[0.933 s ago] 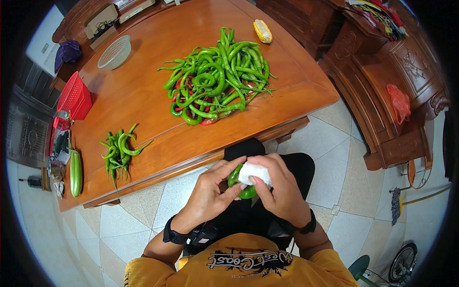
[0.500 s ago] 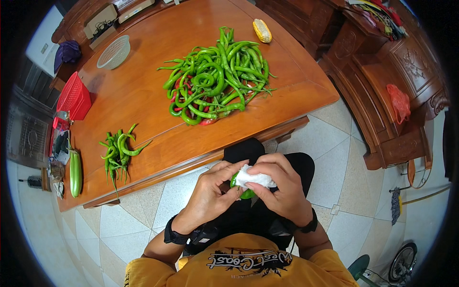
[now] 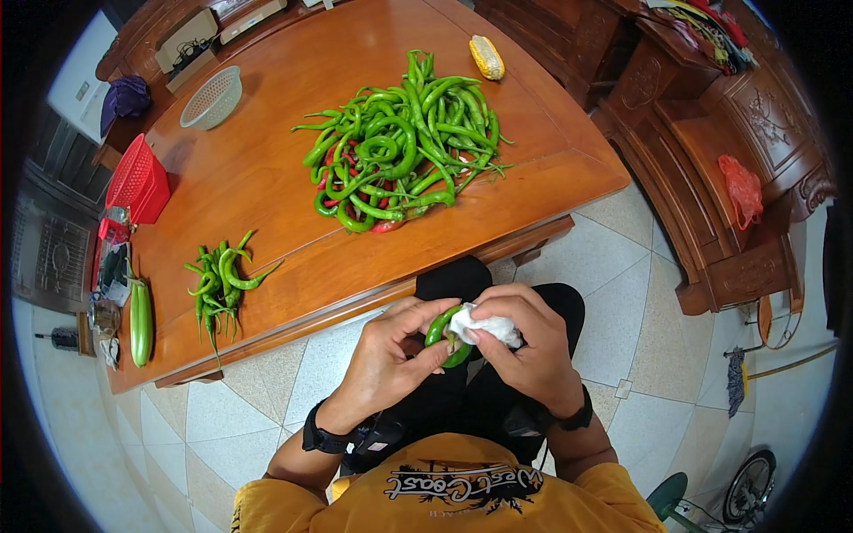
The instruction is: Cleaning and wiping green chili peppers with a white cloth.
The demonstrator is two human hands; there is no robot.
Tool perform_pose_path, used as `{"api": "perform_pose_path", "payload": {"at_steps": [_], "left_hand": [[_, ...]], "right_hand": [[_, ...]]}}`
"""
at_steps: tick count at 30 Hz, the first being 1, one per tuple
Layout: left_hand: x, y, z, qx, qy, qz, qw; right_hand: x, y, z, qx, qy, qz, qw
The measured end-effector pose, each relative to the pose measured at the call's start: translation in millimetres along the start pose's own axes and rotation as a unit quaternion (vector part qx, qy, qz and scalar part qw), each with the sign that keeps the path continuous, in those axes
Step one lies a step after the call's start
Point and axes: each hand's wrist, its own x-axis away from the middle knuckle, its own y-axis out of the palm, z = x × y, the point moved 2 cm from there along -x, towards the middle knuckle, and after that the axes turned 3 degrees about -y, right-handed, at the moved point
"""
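Over my lap, my left hand pinches a curled green chili pepper between thumb and fingers. My right hand grips a crumpled white cloth or tissue, which touches the pepper's right side and hides part of it. A large pile of long green peppers, with some red ones underneath, lies on the wooden table ahead. To the left, a smaller heap of green peppers sits close to the table's near edge.
A long pale-green eggplant lies at the table's left end. Behind it stand a red plastic basket and a pale oval basket. A corn cob rests beyond the big pile. Carved wooden seating with a red bag is at right.
The white cloth has shifted slightly to the right along the pepper, so more of the green curve shows between my hands. Both hands stay over my lap, and the piles have not moved.
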Motion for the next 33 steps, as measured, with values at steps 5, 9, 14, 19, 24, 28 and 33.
{"api": "perform_pose_path", "payload": {"at_steps": [5, 9, 14, 19, 24, 28, 33], "left_hand": [[0, -1, 1, 0.024, -0.018, 0.005, 1.000], [0, -2, -4, -0.006, 0.011, -0.007, 1.000], [2, -4, 2, 0.031, 0.005, -0.019, 0.999], [2, -6, -1, 0.125, -0.017, -0.018, 0.992], [-1, -11, -2, 0.160, 0.014, 0.003, 0.987], [-2, -13, -2, 0.165, 0.016, 0.003, 0.986], [-2, -7, -1, 0.169, 0.019, -0.032, 0.985]], "right_hand": [[1, -3, 6, 0.040, 0.000, 0.007, 0.999], [0, -1, -1, -0.002, 0.003, -0.036, 0.999], [1, -3, 8, 0.027, 0.027, -0.024, 0.999], [2, -3, 10, 0.039, 0.045, -0.015, 0.998], [3, -3, 8, 0.040, 0.036, -0.016, 0.998], [4, 2, 1, 0.005, 0.037, -0.036, 0.999], [3, 8, -3, -0.011, 0.032, -0.064, 0.997]]}}
